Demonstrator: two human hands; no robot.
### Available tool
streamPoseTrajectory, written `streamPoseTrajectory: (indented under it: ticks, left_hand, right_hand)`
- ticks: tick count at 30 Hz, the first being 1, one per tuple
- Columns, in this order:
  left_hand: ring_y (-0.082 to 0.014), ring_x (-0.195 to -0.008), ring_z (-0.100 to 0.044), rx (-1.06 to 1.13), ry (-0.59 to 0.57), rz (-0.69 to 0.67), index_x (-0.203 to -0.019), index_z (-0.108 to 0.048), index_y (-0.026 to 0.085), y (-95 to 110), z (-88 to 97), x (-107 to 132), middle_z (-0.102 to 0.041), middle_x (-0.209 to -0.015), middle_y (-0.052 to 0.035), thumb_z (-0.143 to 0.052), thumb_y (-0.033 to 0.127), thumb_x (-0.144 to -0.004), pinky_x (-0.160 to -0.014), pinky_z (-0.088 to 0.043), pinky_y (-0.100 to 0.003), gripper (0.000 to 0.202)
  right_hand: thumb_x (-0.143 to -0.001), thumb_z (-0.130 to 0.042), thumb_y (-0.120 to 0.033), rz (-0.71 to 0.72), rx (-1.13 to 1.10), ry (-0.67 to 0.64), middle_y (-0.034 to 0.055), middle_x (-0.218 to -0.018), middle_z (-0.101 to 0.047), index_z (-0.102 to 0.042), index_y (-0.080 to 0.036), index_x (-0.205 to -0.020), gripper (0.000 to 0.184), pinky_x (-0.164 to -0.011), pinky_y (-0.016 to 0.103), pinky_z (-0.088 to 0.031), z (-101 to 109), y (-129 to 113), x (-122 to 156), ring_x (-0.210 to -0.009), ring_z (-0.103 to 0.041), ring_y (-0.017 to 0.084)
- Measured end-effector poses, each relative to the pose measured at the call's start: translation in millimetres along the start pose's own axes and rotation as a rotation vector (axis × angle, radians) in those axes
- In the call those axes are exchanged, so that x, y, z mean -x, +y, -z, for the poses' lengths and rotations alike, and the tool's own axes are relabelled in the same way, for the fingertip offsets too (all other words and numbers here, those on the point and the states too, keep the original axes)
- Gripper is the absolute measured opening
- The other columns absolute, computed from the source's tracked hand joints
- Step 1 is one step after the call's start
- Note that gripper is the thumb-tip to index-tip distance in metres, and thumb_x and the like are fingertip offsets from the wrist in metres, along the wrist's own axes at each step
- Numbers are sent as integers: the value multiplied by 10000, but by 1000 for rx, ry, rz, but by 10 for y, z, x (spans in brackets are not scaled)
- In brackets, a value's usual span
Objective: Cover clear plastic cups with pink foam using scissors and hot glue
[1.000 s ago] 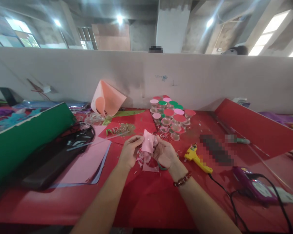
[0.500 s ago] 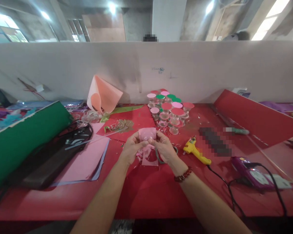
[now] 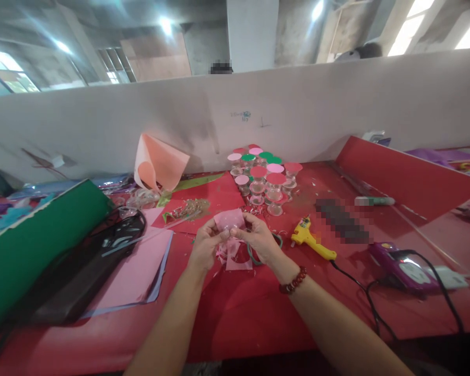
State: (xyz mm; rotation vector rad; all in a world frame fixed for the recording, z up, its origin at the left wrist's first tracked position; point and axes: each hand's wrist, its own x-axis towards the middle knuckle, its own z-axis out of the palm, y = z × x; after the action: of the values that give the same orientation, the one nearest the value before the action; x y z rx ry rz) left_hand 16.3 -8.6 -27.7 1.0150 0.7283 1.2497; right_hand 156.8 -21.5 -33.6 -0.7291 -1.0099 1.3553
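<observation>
Left grip (image 3: 202, 246) and right grip (image 3: 259, 241) have drawn closer together than a second ago. The pink paper piece (image 3: 227, 219), upright then, now lies flatter across the fingertips. Beneath them spreads the red counter (image 3: 238, 313). Far left of the left grip lies a green roll (image 3: 39, 235), with a black bag (image 3: 86, 256) and a pink sheet (image 3: 137, 269) nearer. Beyond both grips stand lidded clear cups (image 3: 263, 177). A yellow glue gun (image 3: 310, 241) lies just right of the right grip. Each grip pinches an edge of the pink paper piece, just above pink scraps (image 3: 235, 258).
</observation>
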Motion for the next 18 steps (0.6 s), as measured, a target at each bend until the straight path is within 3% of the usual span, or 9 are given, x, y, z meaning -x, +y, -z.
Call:
streamPoseTrajectory:
  ticks: [8, 13, 18]
  left_hand:
    - [-148, -786, -667, 53, -2, 13, -941, -711, 176, 21, -13, 36, -730, -883, -50, -845, 182, -581, -755, -525, -260, 384]
    - [-106, -632, -633, 111, -13, 140, -847, -698, 159, 72, 11, 53, -708, -737, -9, -883, 171, -502, -612, -509, -204, 392]
    - [-112, -591, -634, 73, 20, 165, -790, -677, 127, 63, 10, 27, -707, -705, -25, -867, 190, -548, -570, -504, -209, 315]
  right_hand:
    - [-539, -876, -306, 23, -10, 41, 5, -865, -666, -656, -212, -896, 431, -757, 308, -473, -7, -9, 6, -791, -592, 160]
    - [-548, -877, -316, -12, 7, -29, -4, -857, -647, -638, -213, -899, 437, -735, 292, -454, -1, 3, 11, -776, -574, 144]
    - [-563, -869, -323, -34, 26, -1, -4, -857, -622, -609, -213, -899, 439, -744, 293, -460, 13, 21, 4, -781, -563, 141]
